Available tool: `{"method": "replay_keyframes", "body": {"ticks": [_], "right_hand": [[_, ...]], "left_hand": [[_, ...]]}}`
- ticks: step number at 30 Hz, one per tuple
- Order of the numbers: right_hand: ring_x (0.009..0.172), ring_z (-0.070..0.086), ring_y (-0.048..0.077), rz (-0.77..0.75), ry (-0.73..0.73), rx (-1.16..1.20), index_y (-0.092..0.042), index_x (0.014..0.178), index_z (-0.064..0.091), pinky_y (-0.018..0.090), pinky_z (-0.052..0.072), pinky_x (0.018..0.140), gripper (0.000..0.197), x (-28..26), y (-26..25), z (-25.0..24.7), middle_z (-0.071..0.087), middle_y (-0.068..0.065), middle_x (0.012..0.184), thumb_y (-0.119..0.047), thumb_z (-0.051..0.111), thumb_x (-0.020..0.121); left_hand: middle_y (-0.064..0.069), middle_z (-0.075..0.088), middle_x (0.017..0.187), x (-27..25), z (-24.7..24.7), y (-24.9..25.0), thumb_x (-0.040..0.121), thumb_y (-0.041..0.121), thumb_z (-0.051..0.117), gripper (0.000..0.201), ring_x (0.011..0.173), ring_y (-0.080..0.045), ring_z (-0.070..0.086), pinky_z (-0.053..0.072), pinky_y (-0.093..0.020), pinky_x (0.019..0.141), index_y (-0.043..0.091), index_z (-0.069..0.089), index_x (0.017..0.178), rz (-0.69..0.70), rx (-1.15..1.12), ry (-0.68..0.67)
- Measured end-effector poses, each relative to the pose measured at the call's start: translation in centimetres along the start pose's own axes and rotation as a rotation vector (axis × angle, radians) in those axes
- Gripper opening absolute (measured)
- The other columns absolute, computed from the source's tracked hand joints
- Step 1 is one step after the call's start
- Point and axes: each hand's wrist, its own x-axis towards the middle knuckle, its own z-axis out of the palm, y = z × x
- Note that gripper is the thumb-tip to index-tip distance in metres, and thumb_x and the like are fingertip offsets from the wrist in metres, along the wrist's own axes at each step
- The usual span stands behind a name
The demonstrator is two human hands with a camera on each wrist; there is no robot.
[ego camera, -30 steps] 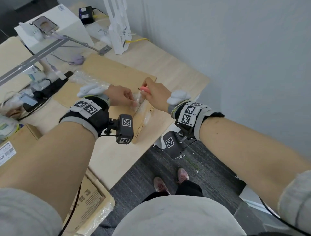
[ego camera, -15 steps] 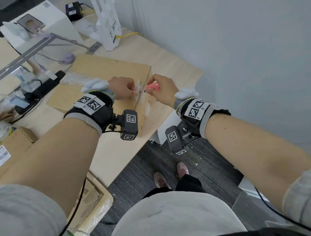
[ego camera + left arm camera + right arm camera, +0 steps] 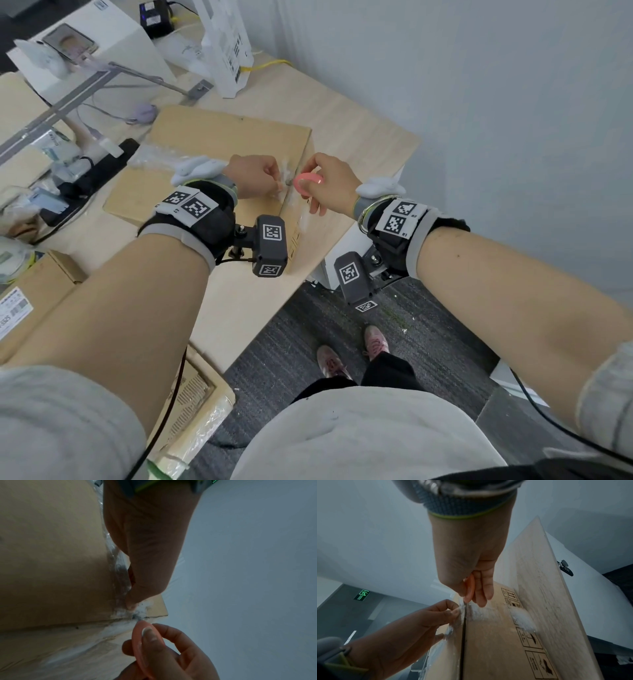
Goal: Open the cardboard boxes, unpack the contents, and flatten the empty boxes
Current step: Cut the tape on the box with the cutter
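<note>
A flat brown cardboard box (image 3: 219, 144) lies on the wooden desk (image 3: 356, 113), sealed along its top seam with clear tape (image 3: 150, 159). My left hand (image 3: 255, 174) pinches a loose end of the tape (image 3: 462, 608) at the box's right edge. My right hand (image 3: 329, 183) holds a small round pink cutter (image 3: 308, 183) whose tip sits at the seam on that edge. In the right wrist view the slit (image 3: 463, 628) between the flaps runs down the box end, beside printed handling symbols (image 3: 529, 639). The left wrist view shows the pink cutter (image 3: 139, 639) between thumb and fingers.
Another labelled cardboard box (image 3: 30, 294) stands at the near left, and flattened cardboard (image 3: 191, 394) hangs below the desk edge. A white box (image 3: 102, 41), a white stand (image 3: 226, 44), cables and a black power strip (image 3: 92, 178) crowd the back left. A grey wall (image 3: 479, 102) runs on the right.
The pink cutter has turned so its round face shows, and my right hand has lifted slightly at the box's edge. My left hand keeps its pinch on the tape there.
</note>
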Motion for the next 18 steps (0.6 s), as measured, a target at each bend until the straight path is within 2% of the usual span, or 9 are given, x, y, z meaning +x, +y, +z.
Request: {"method": "replay_keyframes", "body": {"ticks": [5,7,11,15,18], "right_hand": [[0.045,0.061,0.021,0.017,-0.027,-0.013,-0.009,0.094,0.054,0.026,0.050,0.042,0.011,-0.39,-0.34,0.08,0.066,0.014,0.076,-0.003,0.049,0.086],[0.042,0.059,0.019,0.028,-0.048,-0.023,-0.006,0.094,0.055,0.024,0.049,0.042,0.011,-0.42,-0.47,0.16,0.066,0.013,0.074,-0.004,0.048,0.086],[0.039,0.059,0.016,0.043,-0.037,-0.036,-0.005,0.095,0.054,0.025,0.050,0.043,0.012,-0.34,-0.68,0.47,0.065,0.011,0.072,-0.003,0.046,0.085],[0.039,0.059,0.015,0.052,-0.074,-0.055,-0.005,0.092,0.054,0.028,0.053,0.048,0.014,-0.39,-0.91,0.60,0.065,0.007,0.069,-0.002,0.044,0.083],[0.045,0.062,0.019,0.063,-0.063,-0.051,-0.009,0.084,0.052,0.028,0.054,0.049,0.011,-0.55,-0.84,0.61,0.066,0.010,0.074,-0.002,0.043,0.085]], "left_hand": [[-0.002,0.058,0.099,0.02,0.03,0.16,0.089,0.025,0.058,0.003,0.116,-0.028,0.045,0.042,-0.037,0.092,0.025,0.055,0.091,-0.002,-0.034,0.007],[-0.002,0.057,0.099,-0.09,0.13,0.28,0.090,0.025,0.058,0.004,0.117,-0.028,0.045,0.041,-0.036,0.093,0.023,0.056,0.093,-0.009,-0.039,0.016],[-0.003,0.056,0.101,-0.36,0.43,0.46,0.090,0.024,0.056,0.005,0.114,-0.026,0.046,0.038,-0.030,0.086,0.023,0.055,0.095,-0.023,-0.064,0.053],[-0.011,0.055,0.116,-0.41,0.61,0.02,0.088,0.024,0.056,0.005,0.102,-0.025,0.050,0.037,-0.028,0.076,0.029,0.054,0.086,-0.052,-0.105,0.039],[-0.010,0.056,0.114,-0.30,0.63,0.11,0.089,0.021,0.053,0.006,0.103,-0.025,0.047,0.036,-0.028,0.076,0.027,0.055,0.088,-0.051,-0.136,0.055]]}}
